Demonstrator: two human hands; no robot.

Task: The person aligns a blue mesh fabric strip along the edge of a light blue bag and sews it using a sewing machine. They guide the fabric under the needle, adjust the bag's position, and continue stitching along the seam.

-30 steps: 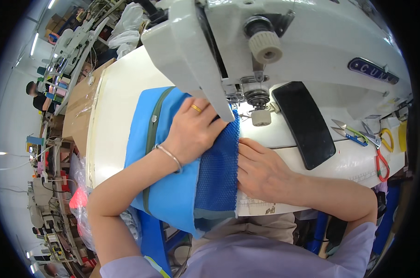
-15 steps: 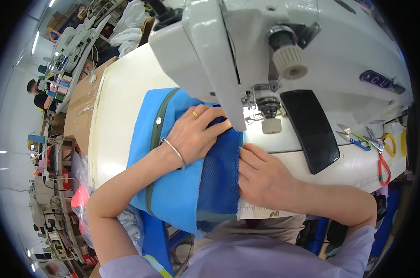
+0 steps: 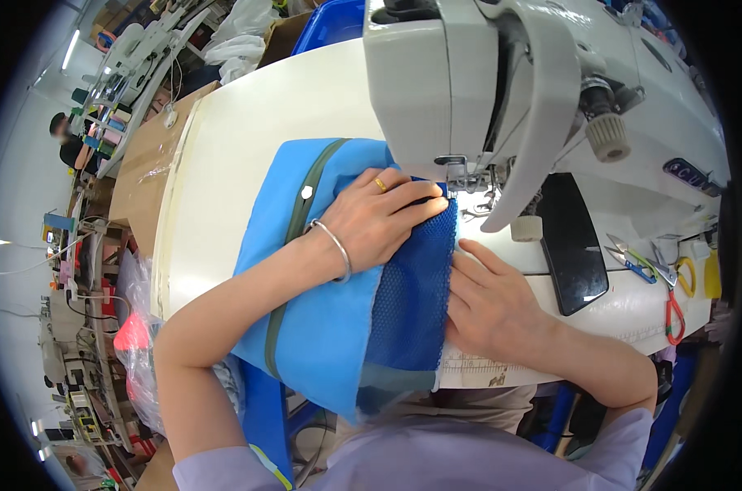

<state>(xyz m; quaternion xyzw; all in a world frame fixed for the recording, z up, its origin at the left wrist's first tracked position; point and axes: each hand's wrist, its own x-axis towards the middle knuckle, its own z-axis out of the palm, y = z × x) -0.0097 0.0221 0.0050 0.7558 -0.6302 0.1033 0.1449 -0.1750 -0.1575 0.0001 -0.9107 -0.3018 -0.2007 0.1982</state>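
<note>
A light blue fabric piece with a dark zip, white puller and dark blue mesh panel lies under the white sewing machine, its mesh edge beside the presser foot. My left hand, wearing a ring and bangle, presses on the fabric with outstretched fingers, two fingertips just left of the presser foot. My right hand rests along the mesh's right edge, fingers extended and slightly apart, the index fingertip below the needle area.
A black phone, scissors and snips sit at right on the white table. Cardboard, plastic bags and a blue bin border it. A co-worker is at far left among other machines.
My view has shifted, so the machine head appears further right. The fabric and my left hand have moved up-right toward the presser foot; my right index finger has lifted off the edge.
</note>
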